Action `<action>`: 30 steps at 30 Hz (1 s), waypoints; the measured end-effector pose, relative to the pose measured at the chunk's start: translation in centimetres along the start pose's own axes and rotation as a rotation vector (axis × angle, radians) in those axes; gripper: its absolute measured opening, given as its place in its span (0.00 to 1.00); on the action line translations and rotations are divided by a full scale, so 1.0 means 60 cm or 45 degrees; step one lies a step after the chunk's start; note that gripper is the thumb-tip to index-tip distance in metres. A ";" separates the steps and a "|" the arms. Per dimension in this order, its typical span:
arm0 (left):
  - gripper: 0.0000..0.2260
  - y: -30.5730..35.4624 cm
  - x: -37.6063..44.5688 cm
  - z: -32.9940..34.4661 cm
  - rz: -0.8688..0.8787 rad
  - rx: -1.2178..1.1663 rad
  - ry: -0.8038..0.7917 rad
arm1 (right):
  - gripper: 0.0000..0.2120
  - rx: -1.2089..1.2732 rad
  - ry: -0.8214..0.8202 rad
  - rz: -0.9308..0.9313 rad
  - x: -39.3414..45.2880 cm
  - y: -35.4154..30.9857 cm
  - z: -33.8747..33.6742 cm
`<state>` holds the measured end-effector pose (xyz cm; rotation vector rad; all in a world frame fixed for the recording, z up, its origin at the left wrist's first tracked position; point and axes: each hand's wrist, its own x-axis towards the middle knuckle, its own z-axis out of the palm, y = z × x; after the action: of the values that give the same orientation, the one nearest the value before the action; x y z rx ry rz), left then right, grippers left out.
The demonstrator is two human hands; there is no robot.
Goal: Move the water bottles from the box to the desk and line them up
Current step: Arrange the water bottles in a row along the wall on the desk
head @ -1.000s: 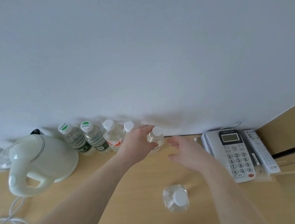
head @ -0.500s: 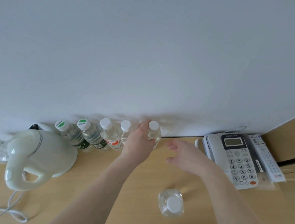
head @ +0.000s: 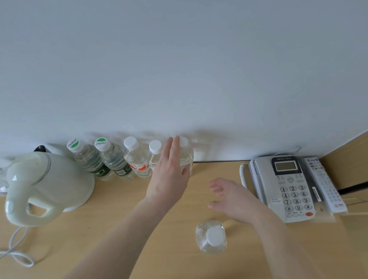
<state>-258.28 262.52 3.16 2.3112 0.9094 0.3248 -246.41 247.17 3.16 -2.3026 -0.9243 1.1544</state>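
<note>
Head: bottle point(head: 187, 155) behind L hand point(head: 169, 178)

Pale wooden desk point(head: 94, 253) under a plain white wall point(head: 184, 62) — clear plastic bottles, two with green-and-white caps point(head: 75, 144), the others with white caps point(head: 131, 142); cream kettle point(head: 49, 183); grey telephone point(head: 285, 187).

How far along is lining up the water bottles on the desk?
Done: five bottles stand in a row by the wall, from the green-capped bottle to the fifth bottle. In hand: nothing is gripped; the left hand lies with straight fingers against that fifth bottle, and the right hand hovers open. Left: the lone bottle stands apart, nearer the camera. The box is out of view.
</note>
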 end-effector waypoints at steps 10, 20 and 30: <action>0.21 -0.037 -0.084 0.010 0.172 -0.113 0.070 | 0.22 0.010 0.060 -0.037 -0.041 0.020 0.024; 0.15 -0.094 -0.140 0.046 -0.029 -0.190 -0.141 | 0.40 -0.207 -0.184 -0.002 -0.102 0.038 0.025; 0.14 -0.137 -0.153 0.041 -0.268 -0.075 -0.266 | 0.37 -0.164 -0.193 -0.105 -0.101 0.007 0.039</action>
<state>-268.25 259.80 -3.93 2.1254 1.0104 0.0197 -250.81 242.69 4.91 -2.2761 -1.1696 1.2828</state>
